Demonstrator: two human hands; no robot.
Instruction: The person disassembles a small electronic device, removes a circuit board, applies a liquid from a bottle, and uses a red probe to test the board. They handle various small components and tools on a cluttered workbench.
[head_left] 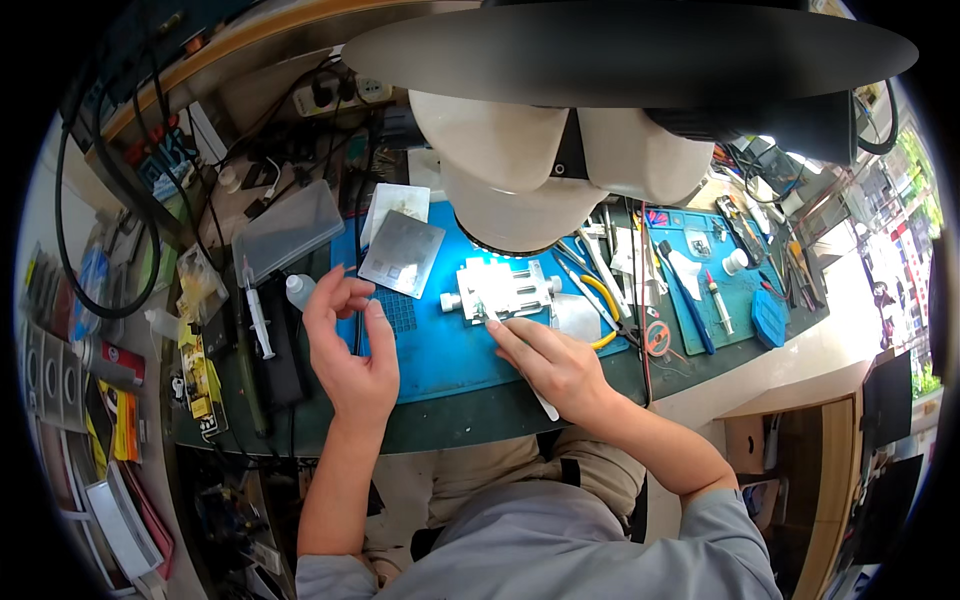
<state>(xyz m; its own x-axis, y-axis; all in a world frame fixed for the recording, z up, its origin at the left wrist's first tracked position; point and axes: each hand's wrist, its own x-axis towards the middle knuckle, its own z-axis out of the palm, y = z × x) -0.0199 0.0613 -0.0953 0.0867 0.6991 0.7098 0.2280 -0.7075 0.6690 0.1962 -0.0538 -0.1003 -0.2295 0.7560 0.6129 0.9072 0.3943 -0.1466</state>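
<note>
My left hand is raised left of the lit metal clamp fixture, fingers loosely curled and apart, holding nothing. A slim pale tool is gripped in my right hand; its tip reaches the fixture, where glare hides the detail. Behind my left hand lie a square metal plate and a pale card on the blue mat. Right of the fixture are yellow-handled pliers and a trapezoidal metal piece.
A microscope overhangs the mat. At left are a syringe, small bottle, translucent case and hanging cables. At right lie several tools, a syringe and blue box on the dark-edged bench.
</note>
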